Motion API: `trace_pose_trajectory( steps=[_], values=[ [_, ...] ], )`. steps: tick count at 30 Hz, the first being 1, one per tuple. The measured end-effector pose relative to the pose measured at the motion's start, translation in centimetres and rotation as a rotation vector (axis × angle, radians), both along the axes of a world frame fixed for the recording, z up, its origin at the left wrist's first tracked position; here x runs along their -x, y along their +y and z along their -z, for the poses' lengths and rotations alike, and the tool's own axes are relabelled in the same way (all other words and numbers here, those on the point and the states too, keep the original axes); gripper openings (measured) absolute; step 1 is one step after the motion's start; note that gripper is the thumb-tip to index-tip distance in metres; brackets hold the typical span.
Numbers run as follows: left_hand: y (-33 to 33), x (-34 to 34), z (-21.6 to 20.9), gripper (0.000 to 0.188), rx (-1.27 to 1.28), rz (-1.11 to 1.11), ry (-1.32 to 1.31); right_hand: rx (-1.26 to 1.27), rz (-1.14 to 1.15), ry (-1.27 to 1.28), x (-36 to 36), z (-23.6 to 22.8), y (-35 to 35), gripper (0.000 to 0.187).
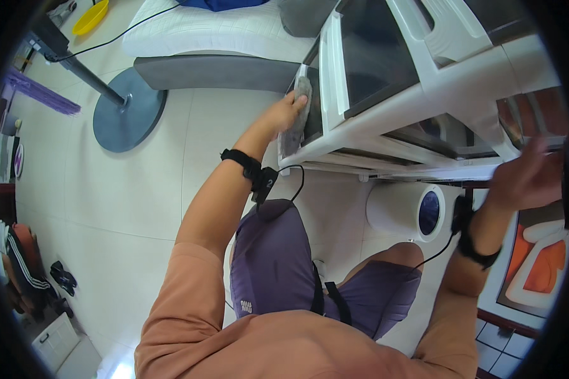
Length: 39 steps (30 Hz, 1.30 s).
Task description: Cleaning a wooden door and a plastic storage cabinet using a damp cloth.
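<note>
A white plastic cabinet (373,136) with dark see-through panels fills the upper right. My left hand (286,114) is closed on a grey cloth (295,132), which presses against the cabinet's left side. Over at the far right, my right hand (526,174) is by the cabinet's other end. Its fingers are smeared by motion, and I cannot make out whether they touch anything. Black straps with small devices circle both wrists.
Below the cabinet stands a white cylindrical bin (398,208) with a dark round face. A stand with a round grey base (129,110) is at the upper left, beside a bed (208,35). A framed picture (537,265) is at the right.
</note>
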State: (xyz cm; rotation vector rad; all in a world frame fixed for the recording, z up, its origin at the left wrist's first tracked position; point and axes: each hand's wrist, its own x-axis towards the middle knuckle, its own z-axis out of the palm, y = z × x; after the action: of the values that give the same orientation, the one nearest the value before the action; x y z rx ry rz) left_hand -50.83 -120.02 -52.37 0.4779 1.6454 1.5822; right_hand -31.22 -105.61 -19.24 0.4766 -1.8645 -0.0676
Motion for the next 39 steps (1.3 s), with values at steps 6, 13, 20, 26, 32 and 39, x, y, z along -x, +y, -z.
trace_pose_trajectory(
  steps=[6,13,20,26,32,39],
  values=[
    [-3.0,-3.8,-1.5,0.052,0.101,0.077,-0.065,-0.027,0.382,-0.085,-1.5,9.1,-0.3,0.047],
    [-0.3,-1.8,3.6,0.052,0.066,-0.063,0.145,0.152,0.279,-0.139,-0.9,7.3,0.3,0.033],
    [5.8,6.1,2.0,0.049,0.03,-0.116,0.344,0.215,0.297,-0.198,-1.9,7.6,1.0,0.03],
    [5.9,5.9,6.3,0.051,-0.046,-0.339,0.325,0.228,0.19,-0.146,-0.4,7.6,0.3,0.031],
    [1.9,0.0,4.3,0.046,0.124,-0.218,0.245,0.137,0.141,-0.138,-0.1,8.2,1.6,0.031],
    [-0.3,-2.3,-0.3,0.041,0.368,-0.111,0.231,0.173,0.078,-0.124,-0.3,7.8,1.9,0.03]
  ],
)
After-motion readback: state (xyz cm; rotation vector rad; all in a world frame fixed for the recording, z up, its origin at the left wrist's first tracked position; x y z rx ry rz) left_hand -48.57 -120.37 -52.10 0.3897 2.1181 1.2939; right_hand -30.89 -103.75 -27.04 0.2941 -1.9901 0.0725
